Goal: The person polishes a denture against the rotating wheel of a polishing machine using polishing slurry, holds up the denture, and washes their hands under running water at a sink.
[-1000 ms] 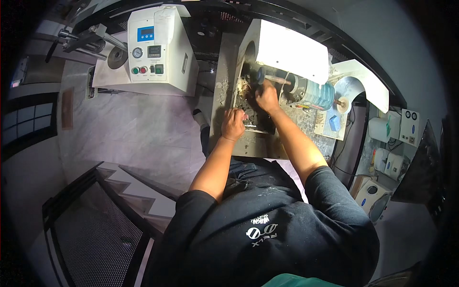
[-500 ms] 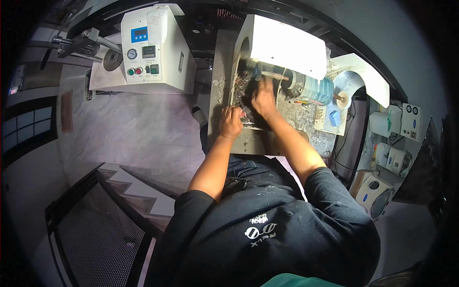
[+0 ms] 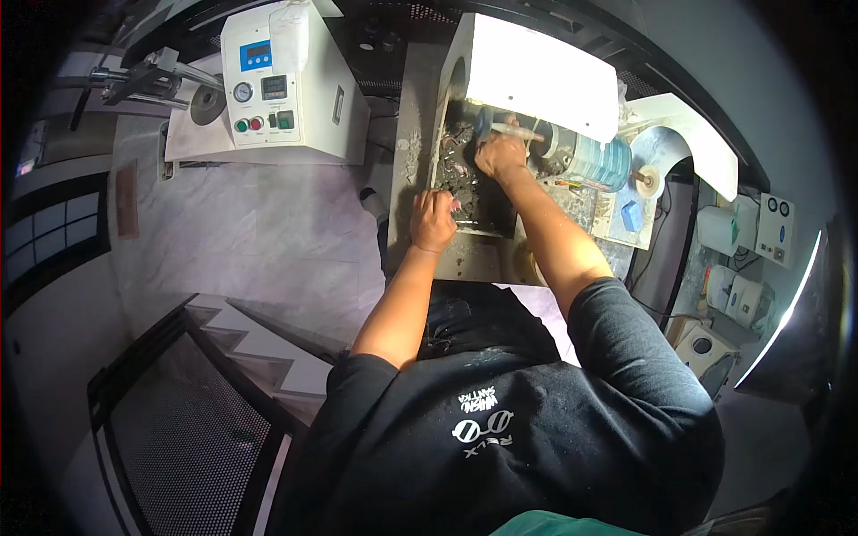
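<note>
My left hand (image 3: 434, 220) rests at the near left part of a dirty grey trough (image 3: 483, 224), its fingers curled. A small pink spot shows at its fingertips; I cannot make out what it is. Deeper in the trough, my right hand (image 3: 503, 158) is bent beneath and behind a pale spindle (image 3: 517, 134), which crosses in front of its fingers. Whatever those fingers hold is hidden. A dark wheel (image 3: 483, 124) sits at the spindle's left end. Wet, dark debris (image 3: 460, 161) covers the trough floor between my hands.
Above the spindle hangs a white hood (image 3: 542, 76). A translucent blue plastic bottle (image 3: 601, 164) covers the motor's right side, followed by a buffing wheel (image 3: 649, 181) and a blue block (image 3: 631, 215). A white control box (image 3: 313, 98) stands at left. Steps (image 3: 259, 344) lie lower left.
My right hand has moved up and slightly right, closer around the spindle, with its fingers more bent. The left hand stays at nearly the same place. The whole view has shifted slightly.
</note>
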`<state>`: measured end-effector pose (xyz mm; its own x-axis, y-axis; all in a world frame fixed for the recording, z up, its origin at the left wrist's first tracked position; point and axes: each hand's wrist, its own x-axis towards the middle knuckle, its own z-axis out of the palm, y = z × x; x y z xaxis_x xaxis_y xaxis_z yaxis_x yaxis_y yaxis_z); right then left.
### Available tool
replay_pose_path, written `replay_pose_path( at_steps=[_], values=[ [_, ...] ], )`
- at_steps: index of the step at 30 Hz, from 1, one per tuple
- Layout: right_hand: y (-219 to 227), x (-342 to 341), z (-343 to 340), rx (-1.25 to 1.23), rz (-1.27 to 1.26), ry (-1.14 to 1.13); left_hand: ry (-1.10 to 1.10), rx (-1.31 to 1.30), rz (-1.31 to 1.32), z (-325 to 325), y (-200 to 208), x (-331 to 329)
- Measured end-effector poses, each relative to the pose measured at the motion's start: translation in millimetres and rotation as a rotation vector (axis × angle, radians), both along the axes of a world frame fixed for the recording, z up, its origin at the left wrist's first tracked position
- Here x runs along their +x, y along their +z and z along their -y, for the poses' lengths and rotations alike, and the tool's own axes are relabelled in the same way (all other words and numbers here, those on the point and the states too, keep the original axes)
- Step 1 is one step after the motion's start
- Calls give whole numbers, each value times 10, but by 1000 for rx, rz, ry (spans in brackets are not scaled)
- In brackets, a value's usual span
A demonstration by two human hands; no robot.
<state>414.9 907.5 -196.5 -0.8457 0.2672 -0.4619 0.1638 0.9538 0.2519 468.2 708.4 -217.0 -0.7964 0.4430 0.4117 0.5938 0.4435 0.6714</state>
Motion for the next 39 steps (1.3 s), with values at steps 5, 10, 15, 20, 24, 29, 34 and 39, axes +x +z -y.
replay_pose_path(
  at_steps=[5,10,15,20,24,29,34,39],
  values=[
    [-146,68,25,25,-198,13,50,-28,8,34,26,17],
    [-490,77,-203,-73,-155,-10,56,-18,-26,-28,47,-4],
    [-225,233,93,9,-185,44,76,-16,-39,-9,16,-10],
    [-228,330,107,-114,-258,-140,61,-15,-42,-38,0,-28],
    [-154,379,213,-189,-358,-193,56,-14,-17,-20,-21,4],
    [9,363,216,-154,-129,-67,74,-52,-16,-40,-29,-4],
    [316,319,352,-123,-40,-118,77,-57,44,-26,0,27],
    [42,384,233,-88,-132,-11,83,-53,27,-24,-12,21]
  ],
)
